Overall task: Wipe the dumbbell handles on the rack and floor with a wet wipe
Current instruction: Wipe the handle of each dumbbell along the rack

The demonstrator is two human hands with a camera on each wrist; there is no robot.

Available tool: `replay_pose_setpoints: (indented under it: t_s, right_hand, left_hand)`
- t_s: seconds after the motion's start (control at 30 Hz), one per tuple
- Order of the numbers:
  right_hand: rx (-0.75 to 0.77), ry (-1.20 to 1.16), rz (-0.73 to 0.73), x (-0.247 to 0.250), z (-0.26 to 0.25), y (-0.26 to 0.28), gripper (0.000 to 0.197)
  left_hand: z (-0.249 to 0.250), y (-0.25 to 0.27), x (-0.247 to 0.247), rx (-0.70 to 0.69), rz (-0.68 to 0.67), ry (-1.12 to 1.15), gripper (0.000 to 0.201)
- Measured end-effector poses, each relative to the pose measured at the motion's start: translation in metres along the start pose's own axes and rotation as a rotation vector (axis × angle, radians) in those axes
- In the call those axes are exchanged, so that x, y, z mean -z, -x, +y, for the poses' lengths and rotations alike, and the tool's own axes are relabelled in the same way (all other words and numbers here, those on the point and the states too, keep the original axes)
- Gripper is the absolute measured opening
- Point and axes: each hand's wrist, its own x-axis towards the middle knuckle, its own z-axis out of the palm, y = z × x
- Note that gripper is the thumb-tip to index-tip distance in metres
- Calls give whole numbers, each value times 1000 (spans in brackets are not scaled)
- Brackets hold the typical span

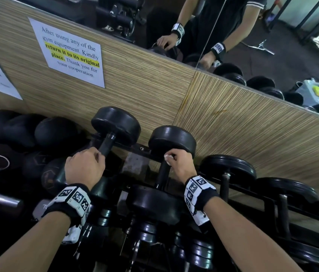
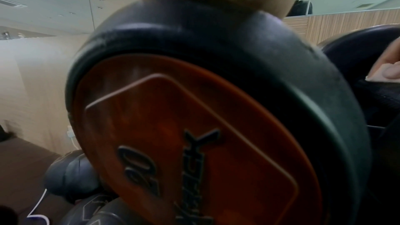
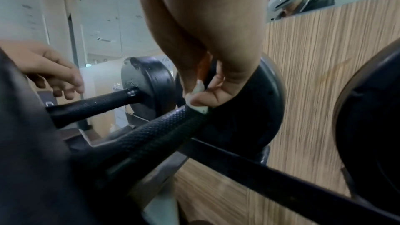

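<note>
Head view: the right hand [image 1: 181,163] pinches a wet wipe [image 1: 168,159] onto a racked dumbbell handle [image 1: 163,173], mid-wipe, left hand [image 1: 85,165] loosely curled beside the neighbouring handle [image 1: 106,145]; next, slide along the grip.

I see two dumbbells side by side on the rack [image 1: 141,149], against the wall panel [image 1: 154,91]: the left dumbbell [image 1: 115,122] left of the right dumbbell [image 1: 172,141]. A notice [image 1: 70,54] hangs above left.

Your white wet wipe [image 1: 168,159] sits crumpled against the far end of the right dumbbell's knurled black handle [image 1: 163,174]; the left dumbbell's handle [image 1: 106,144] slants beside it on the rack [image 1: 233,190].
</note>
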Motion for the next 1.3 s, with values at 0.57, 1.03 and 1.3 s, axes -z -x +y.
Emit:
replay_pose_setpoints:
  t_s: [0.57,1.03,1.3]
  right_hand:
    - [16,127,-449,-3,-15,13,11]
    - [-178,-634,-215,30,32,82,19]
    - [-267,130,212,84,108,133,8]
  left_hand:
    - [3,3,4,-36,58,37,19]
    - [105,34,-47,-325,-591,852,15]
    - [144,-17,-52,-471,-496,313,16]
